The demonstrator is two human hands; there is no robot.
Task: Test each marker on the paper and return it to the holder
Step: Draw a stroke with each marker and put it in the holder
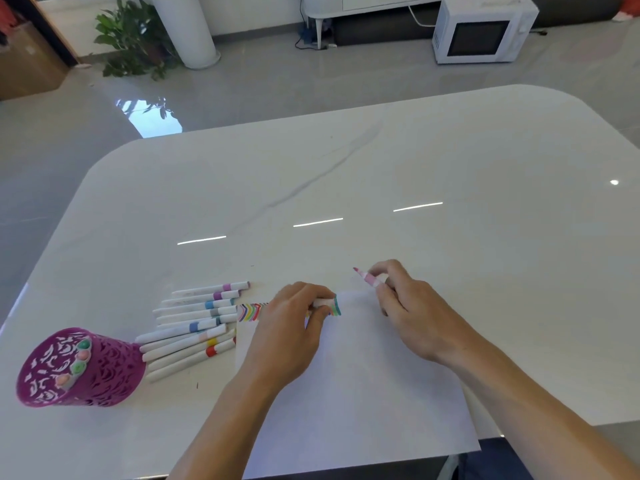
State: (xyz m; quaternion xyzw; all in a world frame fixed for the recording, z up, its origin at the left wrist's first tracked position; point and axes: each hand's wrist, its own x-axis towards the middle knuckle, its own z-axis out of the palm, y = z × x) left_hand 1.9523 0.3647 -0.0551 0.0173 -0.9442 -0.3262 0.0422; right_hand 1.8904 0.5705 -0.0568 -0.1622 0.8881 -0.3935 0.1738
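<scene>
A white sheet of paper (360,375) lies near the table's front edge, with a row of coloured chevron marks (251,311) along its top. My right hand (408,306) holds an uncapped pink marker (367,277), tip pointing up and left above the paper's top edge. My left hand (294,327) pinches a small white marker cap (320,303) over the marks. A purple cut-out holder (79,368) stands at the left with several markers in it. Several white markers (197,327) lie side by side between holder and paper.
The white marble table (381,185) stretches away behind the paper. On the floor beyond are a potted plant (135,36), a white cylinder (187,29), a microwave (481,31) and a cardboard box (24,64).
</scene>
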